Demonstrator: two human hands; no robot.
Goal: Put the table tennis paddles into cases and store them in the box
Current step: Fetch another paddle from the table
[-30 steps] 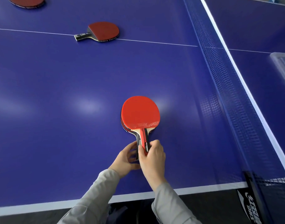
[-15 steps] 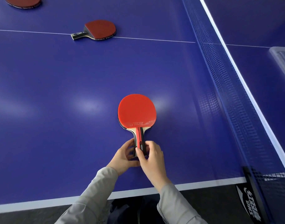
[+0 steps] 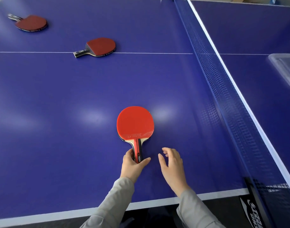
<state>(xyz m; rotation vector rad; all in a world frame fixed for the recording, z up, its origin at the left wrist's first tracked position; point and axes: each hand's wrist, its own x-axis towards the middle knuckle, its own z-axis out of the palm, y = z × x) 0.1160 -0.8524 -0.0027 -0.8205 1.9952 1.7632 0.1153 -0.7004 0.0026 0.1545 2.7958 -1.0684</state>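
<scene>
Two red paddles lie stacked [image 3: 135, 123] on the blue table, heads away from me, handles toward me. My left hand [image 3: 132, 165] grips the stacked handles from the left and below. My right hand [image 3: 171, 165] hovers just right of the handles with its fingers loosely spread, holding nothing. A darker red paddle [image 3: 100, 46] lies on the centre line further back. Another red paddle [image 3: 31, 23] lies at the far left. No case is in view.
The net [image 3: 223, 89] runs diagonally on the right. Beyond it, a clear plastic box [image 3: 284, 68] sits at the right edge. The table's white front edge [image 3: 141, 206] is close to my body.
My right hand has let go of the handles and moved off to the right. The left hand still holds them. The view has shifted, bringing the far-left paddle fully into sight.
</scene>
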